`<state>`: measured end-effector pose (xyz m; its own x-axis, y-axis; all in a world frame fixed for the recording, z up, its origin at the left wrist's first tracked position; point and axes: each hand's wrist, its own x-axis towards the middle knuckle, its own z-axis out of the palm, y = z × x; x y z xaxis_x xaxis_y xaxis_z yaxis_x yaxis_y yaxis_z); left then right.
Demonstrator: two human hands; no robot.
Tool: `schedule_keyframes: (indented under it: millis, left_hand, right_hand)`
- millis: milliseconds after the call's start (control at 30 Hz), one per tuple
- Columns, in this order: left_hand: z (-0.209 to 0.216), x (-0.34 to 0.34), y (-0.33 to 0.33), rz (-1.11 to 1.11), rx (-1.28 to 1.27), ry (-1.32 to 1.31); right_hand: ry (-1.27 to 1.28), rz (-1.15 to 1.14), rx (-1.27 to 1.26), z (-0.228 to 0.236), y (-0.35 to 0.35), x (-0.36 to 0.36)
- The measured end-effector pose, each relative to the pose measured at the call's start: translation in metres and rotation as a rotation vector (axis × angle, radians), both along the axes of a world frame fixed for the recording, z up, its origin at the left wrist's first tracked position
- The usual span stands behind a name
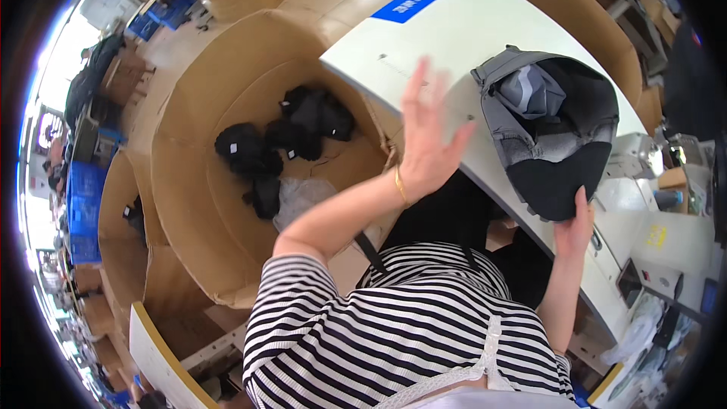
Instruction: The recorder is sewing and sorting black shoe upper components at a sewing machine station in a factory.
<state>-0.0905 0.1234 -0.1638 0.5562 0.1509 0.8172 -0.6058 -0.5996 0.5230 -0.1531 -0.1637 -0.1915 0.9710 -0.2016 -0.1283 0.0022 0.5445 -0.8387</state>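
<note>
brown carton (198, 110) beside white tabletop (447, 42), grey-and-black fabric piece (559, 182) laid open on the tabletop
carton: wide-mouthed, holding several soft black pieces (246, 151) with small white tags; tabletop: its front edge passes under the fabric piece's near end; fabric piece: at the right part of the tabletop, opening upward, a crumpled grey fold with a pale stripe inside; left hand (430, 148): touching nothing visible, fingers spread and blurred, thumb apart, near the tabletop's front edge; right hand (574, 229): thumb against the black panel's near edge, whether the fingers pinch it cannot be told; gold-coloured bracelet (400, 185): around the left wrist
</note>
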Motion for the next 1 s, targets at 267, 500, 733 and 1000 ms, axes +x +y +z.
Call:
schedule_keyframes:
  millis: [267, 500, 733, 1000]
  left_hand:
    - [-0.020, -0.017, -0.061, -1.159, -1.083, 1.279]
    - [0.006, 0.004, -0.090, -1.098, -0.690, 1.045]
    - [0.033, 0.010, -0.110, -1.278, -0.903, 1.027]
    - [0.067, 0.031, -0.138, -1.256, -0.699, 0.940]
  right_hand:
    - [-0.048, 0.056, -0.004, 0.006, 0.020, -0.012]
    - [-0.063, -0.052, -0.052, 0.031, -0.014, -0.010]
    - [-0.240, -0.084, -0.328, 0.063, -0.021, -0.009]
    - [-0.175, -0.079, -0.197, 0.083, -0.032, 0.000]
